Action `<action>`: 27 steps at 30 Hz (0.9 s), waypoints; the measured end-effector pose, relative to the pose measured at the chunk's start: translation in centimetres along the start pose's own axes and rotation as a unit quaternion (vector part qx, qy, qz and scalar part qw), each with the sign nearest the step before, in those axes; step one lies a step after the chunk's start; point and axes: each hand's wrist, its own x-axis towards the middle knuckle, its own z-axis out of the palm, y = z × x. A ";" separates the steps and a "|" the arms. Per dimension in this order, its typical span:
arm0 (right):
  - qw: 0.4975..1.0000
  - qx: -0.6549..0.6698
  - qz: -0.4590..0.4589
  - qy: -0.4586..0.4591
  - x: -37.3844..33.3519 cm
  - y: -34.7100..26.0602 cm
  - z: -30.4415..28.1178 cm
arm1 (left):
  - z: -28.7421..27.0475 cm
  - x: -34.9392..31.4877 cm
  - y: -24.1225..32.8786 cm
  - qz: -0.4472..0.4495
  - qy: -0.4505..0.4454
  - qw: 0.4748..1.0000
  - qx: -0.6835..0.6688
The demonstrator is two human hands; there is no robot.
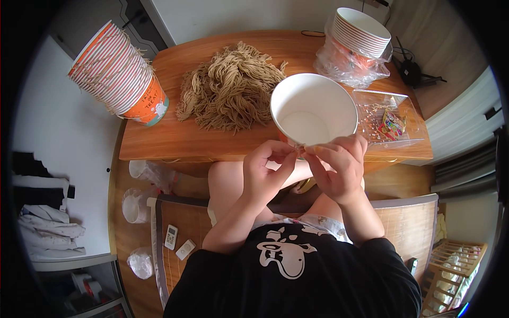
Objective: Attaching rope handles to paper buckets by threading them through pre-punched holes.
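Note:
A large paper bucket [314,100], white inside with a bit of orange on its outer wall, stands at the table's near edge with its mouth toward me. At its near rim, my left hand [269,168] and my right hand [339,167] meet with fingertips pinched together. Something tiny is between them, too small to name. Left of the bucket lies a loose heap of tan twine [233,87]. A tall nested stack of orange paper buckets [119,79], with twine at their sides, leans at the table's left edge.
At the back right, more nested white buckets [361,33] sit in clear plastic wrap. A clear plastic tray [416,124] with small bits and a colourful packet [392,124] lies right of the bucket. Two white remotes [170,237] rest on the mat beside me.

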 end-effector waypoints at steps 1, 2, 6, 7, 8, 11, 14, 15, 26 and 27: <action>1.000 0.000 -0.001 0.000 -0.1 -0.2 0.0 | 0.0 0.0 0.1 0.000 0.000 1.000 -0.001; 1.000 0.003 0.004 -0.005 -0.2 -0.4 0.1 | 0.0 0.1 0.3 -0.008 -0.007 1.000 -0.007; 1.000 0.006 0.013 -0.018 -0.6 -0.2 0.4 | 0.1 0.0 0.3 0.007 -0.016 1.000 0.025; 1.000 0.005 0.012 -0.018 -0.6 -0.1 0.4 | 0.1 0.0 0.3 0.007 -0.016 1.000 0.024; 0.999 0.012 0.022 -0.021 -0.5 0.0 0.5 | 0.2 -0.1 0.3 0.022 -0.013 0.999 0.045; 0.998 0.032 0.032 -0.035 -0.2 0.4 0.4 | 0.2 0.0 0.8 0.058 -0.010 0.993 0.099; 0.997 0.033 0.022 -0.062 0.1 0.5 0.0 | -0.1 0.2 1.4 0.104 -0.010 0.982 0.159; 0.997 0.022 0.010 -0.077 0.1 0.6 -0.1 | -0.1 0.3 1.5 0.129 -0.009 0.974 0.188; 0.999 0.022 0.034 -0.032 -0.6 0.3 0.4 | 0.5 0.1 1.3 0.092 0.048 0.980 0.171; 0.999 0.025 0.034 -0.028 -0.6 0.4 0.4 | 0.5 0.1 1.4 0.074 0.044 0.983 0.165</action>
